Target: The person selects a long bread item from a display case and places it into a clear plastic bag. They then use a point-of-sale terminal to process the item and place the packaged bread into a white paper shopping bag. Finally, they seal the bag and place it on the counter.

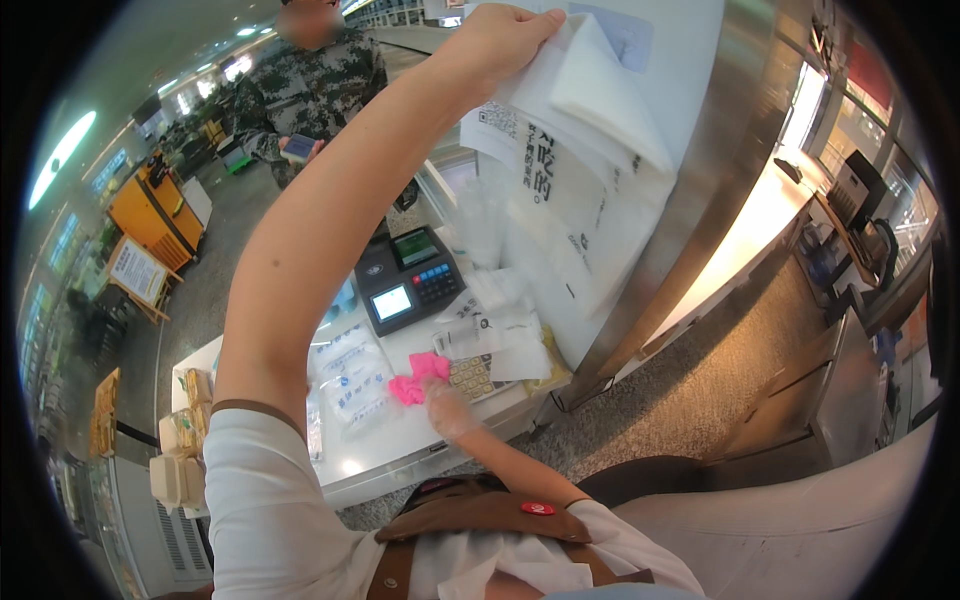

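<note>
My left hand (pixel 510 41), bare and raised at the top, pinches the edge of a hanging bundle of white plastic bags (pixel 600 180) printed with black characters. My right hand (pixel 448 409), in a clear plastic glove, is closed on a crumpled pink cloth (pixel 420 377) at the counter; its fingertips are partly hidden. Beside the cloth lies a keypad calculator (pixel 474 377), partly covered by clear printed bags (pixel 487 334). Above them stands a black payment terminal (pixel 409 279) with two lit screens. Packs of white-and-blue printed plastic (pixel 351 379) lie left of the cloth.
A person in camouflage clothing (pixel 307 82) stands across the counter, holding a phone-like device. Packed food boxes (pixel 178 480) sit at the counter's left end. A steel-edged panel (pixel 675 225) rises on the right. A yellow cabinet (pixel 156 210) stands farther off.
</note>
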Demonstrator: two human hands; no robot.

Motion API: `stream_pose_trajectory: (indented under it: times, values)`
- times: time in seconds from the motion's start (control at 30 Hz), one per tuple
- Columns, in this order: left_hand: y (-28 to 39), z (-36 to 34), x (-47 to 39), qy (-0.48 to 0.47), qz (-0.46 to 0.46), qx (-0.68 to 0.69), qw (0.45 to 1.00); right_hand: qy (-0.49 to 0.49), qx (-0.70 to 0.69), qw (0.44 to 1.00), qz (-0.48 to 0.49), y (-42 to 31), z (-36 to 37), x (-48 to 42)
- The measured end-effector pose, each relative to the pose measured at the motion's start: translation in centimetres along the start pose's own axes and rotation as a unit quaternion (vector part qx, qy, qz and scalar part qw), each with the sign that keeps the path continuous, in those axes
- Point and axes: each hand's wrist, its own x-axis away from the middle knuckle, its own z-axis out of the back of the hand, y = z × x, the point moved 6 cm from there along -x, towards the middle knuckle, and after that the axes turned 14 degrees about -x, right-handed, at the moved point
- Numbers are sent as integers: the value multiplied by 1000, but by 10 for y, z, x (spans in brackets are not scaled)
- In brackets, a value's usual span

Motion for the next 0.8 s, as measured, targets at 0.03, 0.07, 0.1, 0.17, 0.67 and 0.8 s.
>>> stream_pose_trajectory:
  times: [0.03, 0.07, 0.1, 0.17, 0.67, 0.8]
  values:
    - [-2, 5, 2, -5, -9, -19, 1000, 2, 20, 1000, 6, -2, -3, 3]
    - [-2, 10, 3, -9, -19, -39, 999, -10, 20, 1000, 4, -1, -7, 2]
    - [-7, 16, 9, -11, -20, -58, 998, -28, 18, 999, 3, -2, -7, 0]
    - [-27, 22, 17, -7, -17, -17, 1000, -47, -15, 999, -11, 0, 2, 1]
    - [-215, 58, 294, 119, 291, 117, 942, 108, -386, 916, 14, -110, 285, -95]
    - [-242, 9, 307, 132, 307, 255, 907, 24, -452, 890, -47, -82, 185, -105]
